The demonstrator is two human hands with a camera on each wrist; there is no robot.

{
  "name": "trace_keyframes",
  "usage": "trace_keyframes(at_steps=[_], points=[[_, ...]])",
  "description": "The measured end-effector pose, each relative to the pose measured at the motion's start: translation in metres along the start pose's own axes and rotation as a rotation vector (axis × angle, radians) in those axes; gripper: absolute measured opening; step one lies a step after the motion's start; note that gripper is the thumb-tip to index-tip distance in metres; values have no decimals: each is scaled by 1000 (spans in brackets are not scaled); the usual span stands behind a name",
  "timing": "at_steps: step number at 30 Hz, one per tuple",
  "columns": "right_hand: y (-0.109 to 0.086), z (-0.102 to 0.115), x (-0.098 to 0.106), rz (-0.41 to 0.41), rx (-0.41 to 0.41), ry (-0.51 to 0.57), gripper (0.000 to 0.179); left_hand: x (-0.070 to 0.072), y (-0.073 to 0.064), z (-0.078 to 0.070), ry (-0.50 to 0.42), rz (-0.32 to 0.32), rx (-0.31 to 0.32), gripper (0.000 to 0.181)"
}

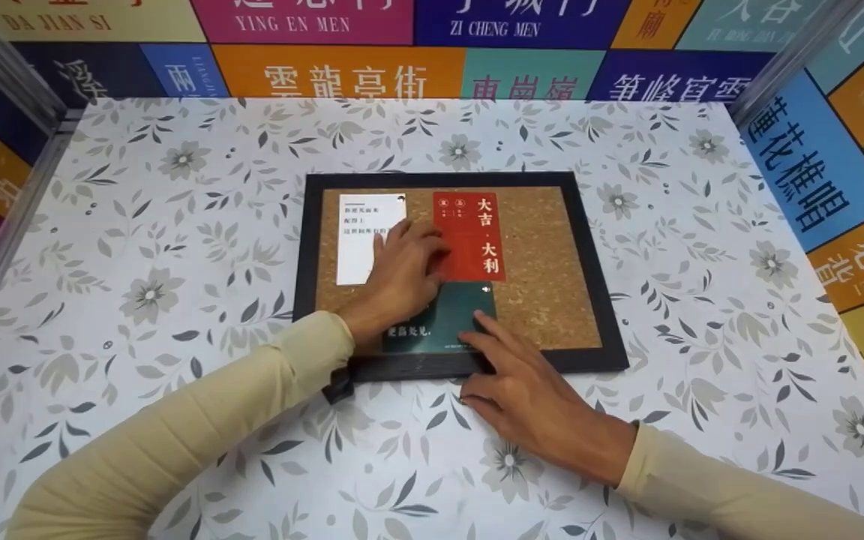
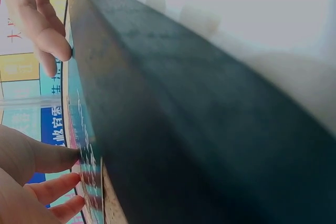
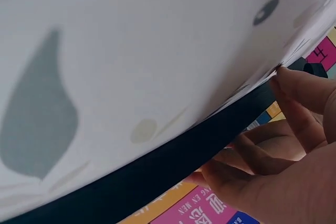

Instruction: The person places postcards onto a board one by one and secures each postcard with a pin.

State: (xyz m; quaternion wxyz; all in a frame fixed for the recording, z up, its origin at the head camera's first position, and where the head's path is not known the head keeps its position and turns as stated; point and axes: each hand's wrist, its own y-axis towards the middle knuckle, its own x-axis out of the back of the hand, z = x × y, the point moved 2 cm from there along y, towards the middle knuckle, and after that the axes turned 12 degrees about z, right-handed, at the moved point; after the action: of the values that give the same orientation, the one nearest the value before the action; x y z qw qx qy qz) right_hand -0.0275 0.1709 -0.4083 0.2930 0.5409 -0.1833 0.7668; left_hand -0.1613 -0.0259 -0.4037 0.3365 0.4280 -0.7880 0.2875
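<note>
A black-framed cork board (image 1: 589,262) lies on the table with three cards on it. A white card (image 1: 355,259) is at upper left, a red card (image 1: 469,244) beside it, and a dark green card (image 1: 469,304) below the red one. My left hand (image 1: 402,281) reaches across the board, its fingertips down where the red and green cards meet; in the left wrist view its thumb and fingers (image 2: 55,184) touch the green card. My right hand (image 1: 533,397) rests loosely at the front edge, fingertips at the green card's right side, thumb in front of the frame.
A floral-patterned cloth (image 1: 154,292) covers the table. Colourful panels with large lettering (image 1: 342,71) stand along the back and sides. A small black piece (image 1: 337,387) shows at the board's front left corner, partly under the left sleeve.
</note>
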Motion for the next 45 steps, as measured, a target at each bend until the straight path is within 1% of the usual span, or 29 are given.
trace_keyframes(at_steps=[5,7,8,14,17,21,22,28,29,30,34,36,41,45], points=[[1,0,-2,32,21,23,14,-1,1,1,-4,6,4,41],[1,0,-2,42,22,29,14,-1,1,1,-8,3,-3,41],[1,0,-2,45,22,29,15,-3,2,4,-6,-11,-12,41],[1,2,-2,51,40,22,18,-3,1,5,-22,-21,-24,42],[1,2,-2,55,48,24,17,-6,3,10,-18,-32,-28,42],[1,1,-1,57,56,15,14,-6,3,9,-17,-38,-36,42],[1,1,-1,55,60,12,13,-3,1,6,-24,-31,-35,42],[2,1,-2,20,100,-11,8,-3,2,5,-20,-27,-25,41],[2,1,-2,15,108,-14,7,-3,2,5,-17,-24,-20,41],[3,1,-3,11,115,-17,6,0,0,2,-20,-15,-16,41],[4,2,-2,-6,139,-29,5,1,-1,1,-9,-1,-7,41],[4,3,-1,-28,158,-30,6,1,0,1,-10,1,-9,42],[5,6,1,-106,213,6,12,0,0,2,-14,-5,-19,42],[6,7,2,-131,237,48,15,-1,1,3,-21,-13,-24,41]])
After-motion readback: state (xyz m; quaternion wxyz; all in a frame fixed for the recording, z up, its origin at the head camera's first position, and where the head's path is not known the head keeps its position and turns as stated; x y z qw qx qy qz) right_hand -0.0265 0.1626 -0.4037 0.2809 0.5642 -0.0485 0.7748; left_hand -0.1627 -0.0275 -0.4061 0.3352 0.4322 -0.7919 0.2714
